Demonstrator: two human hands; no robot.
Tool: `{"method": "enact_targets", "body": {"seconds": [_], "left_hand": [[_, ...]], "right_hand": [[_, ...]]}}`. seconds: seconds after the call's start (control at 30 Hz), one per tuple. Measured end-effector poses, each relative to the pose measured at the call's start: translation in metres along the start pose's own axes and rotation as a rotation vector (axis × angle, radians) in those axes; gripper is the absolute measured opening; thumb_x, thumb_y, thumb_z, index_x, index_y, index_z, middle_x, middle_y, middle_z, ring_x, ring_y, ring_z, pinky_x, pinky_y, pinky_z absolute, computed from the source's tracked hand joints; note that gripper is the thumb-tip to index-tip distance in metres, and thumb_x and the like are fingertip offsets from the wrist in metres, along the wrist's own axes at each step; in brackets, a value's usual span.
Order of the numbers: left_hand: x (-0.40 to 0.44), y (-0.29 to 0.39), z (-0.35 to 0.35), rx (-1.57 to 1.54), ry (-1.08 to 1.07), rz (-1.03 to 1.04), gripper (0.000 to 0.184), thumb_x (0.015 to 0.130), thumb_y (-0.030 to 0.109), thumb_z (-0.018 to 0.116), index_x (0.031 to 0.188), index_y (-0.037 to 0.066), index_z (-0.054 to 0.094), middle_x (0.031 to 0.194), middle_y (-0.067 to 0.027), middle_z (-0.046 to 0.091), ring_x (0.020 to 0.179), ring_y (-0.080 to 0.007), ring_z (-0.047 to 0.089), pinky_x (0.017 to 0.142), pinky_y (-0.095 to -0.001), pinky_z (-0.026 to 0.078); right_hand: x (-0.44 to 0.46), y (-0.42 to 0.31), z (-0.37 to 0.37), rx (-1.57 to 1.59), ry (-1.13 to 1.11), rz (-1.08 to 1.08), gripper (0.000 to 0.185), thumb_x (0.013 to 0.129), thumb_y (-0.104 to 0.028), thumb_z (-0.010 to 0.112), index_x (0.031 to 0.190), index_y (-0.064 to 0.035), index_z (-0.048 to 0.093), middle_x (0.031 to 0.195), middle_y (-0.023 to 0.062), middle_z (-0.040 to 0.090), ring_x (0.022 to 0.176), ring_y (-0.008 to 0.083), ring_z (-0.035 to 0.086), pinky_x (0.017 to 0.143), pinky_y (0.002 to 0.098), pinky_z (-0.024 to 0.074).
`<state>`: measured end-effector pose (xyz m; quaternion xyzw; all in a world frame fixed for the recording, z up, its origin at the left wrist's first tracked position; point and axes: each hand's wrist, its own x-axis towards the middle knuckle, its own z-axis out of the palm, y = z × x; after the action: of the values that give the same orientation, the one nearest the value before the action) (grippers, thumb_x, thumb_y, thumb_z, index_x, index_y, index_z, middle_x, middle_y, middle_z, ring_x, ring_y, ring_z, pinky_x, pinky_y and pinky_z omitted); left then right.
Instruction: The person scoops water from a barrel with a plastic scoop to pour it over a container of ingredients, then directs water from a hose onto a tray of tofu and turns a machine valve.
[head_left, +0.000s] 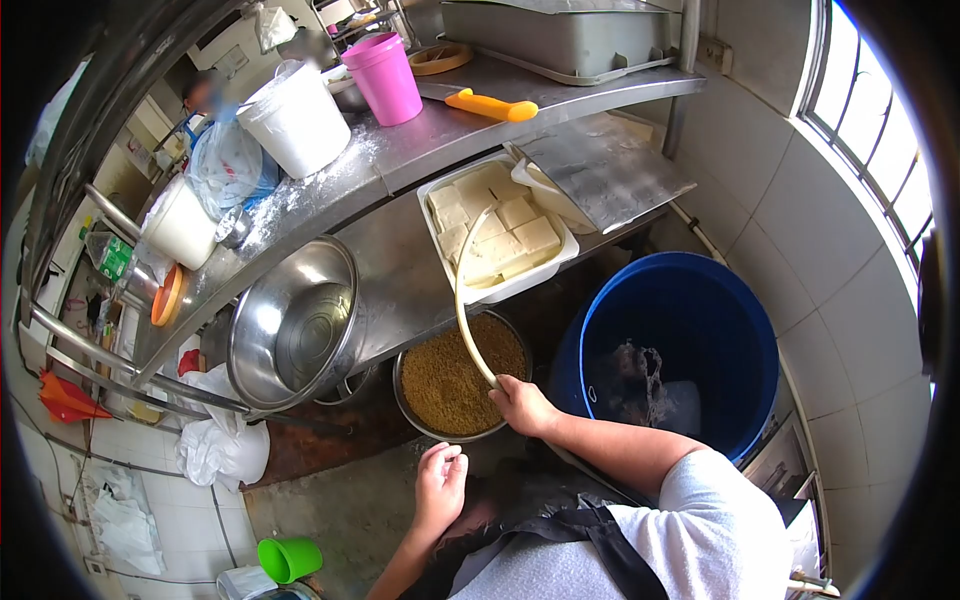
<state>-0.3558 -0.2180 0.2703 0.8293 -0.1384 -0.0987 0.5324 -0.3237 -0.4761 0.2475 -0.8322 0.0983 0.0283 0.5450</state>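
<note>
My right hand (525, 405) is closed around a cream-coloured hose (463, 310). From my fist the hose curves up, and its far end reaches into a white tub (505, 288) on the lower metal shelf. White blocks (492, 225), like tofu or cheese, fill that tub. Below the hose stands a round metal bowl (398, 395) of yellow-brown crumbly grain (460, 375), left of my right hand. My left hand (440, 488) is in front of the bowl, fingers curled in with nothing visible in them. A large blue barrel (760, 330) is beside my right forearm.
An empty steel basin (290, 325) is tilted on the left shelf. The upper shelf (400, 145) bears a pink cup (383, 80), white buckets (295, 118) and an orange-handled knife (492, 105). A green cup (290, 560) is low at left. Another person (200, 95) is in the background.
</note>
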Motion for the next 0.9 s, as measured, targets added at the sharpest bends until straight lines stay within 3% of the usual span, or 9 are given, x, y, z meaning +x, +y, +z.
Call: {"method": "enact_targets", "body": {"seconds": [0.5,0.57,0.63,0.9], "left_hand": [[0.006,0.005,0.006,0.057,-0.001,0.076,0.028,0.106,0.02,0.072,0.122,-0.003,0.071,0.133,-0.0216,0.064,0.092,-0.0246,0.074,0.084,-0.0354,0.063],[0.003,0.008,0.004,0.107,0.033,0.101,0.027,0.105,0.02,0.073,0.12,-0.003,0.071,0.132,-0.0208,0.065,0.09,-0.023,0.074,0.083,-0.035,0.063],[0.0,0.008,0.001,0.118,0.06,0.106,0.028,0.105,0.022,0.074,0.12,-0.001,0.072,0.132,-0.0202,0.065,0.087,-0.0221,0.073,0.082,-0.0341,0.062],[-0.002,-0.004,0.004,0.094,0.115,0.082,0.035,0.105,0.027,0.075,0.124,-0.002,0.07,0.132,-0.0216,0.062,0.086,-0.022,0.073,0.081,-0.0342,0.062]], "right_hand": [[0.045,-0.01,0.004,-0.032,-0.019,-0.113,0.031,0.107,-0.028,0.062,0.112,0.0022,0.065,0.098,0.0322,0.073,0.099,0.0505,0.072,0.085,0.0558,0.0565],[0.044,-0.013,0.002,-0.078,-0.049,-0.043,0.031,0.106,-0.028,0.062,0.112,0.0014,0.066,0.099,0.0322,0.073,0.1,0.0502,0.072,0.086,0.0564,0.0563],[0.042,0.007,0.012,-0.054,0.016,-0.115,0.031,0.106,-0.028,0.063,0.117,0.0001,0.067,0.099,0.0323,0.073,0.101,0.0502,0.072,0.087,0.0568,0.0564],[0.036,-0.008,0.007,-0.097,-0.066,-0.062,0.034,0.106,-0.028,0.064,0.124,0.0013,0.066,0.104,0.033,0.073,0.107,0.0506,0.071,0.09,0.0559,0.0574]]}}
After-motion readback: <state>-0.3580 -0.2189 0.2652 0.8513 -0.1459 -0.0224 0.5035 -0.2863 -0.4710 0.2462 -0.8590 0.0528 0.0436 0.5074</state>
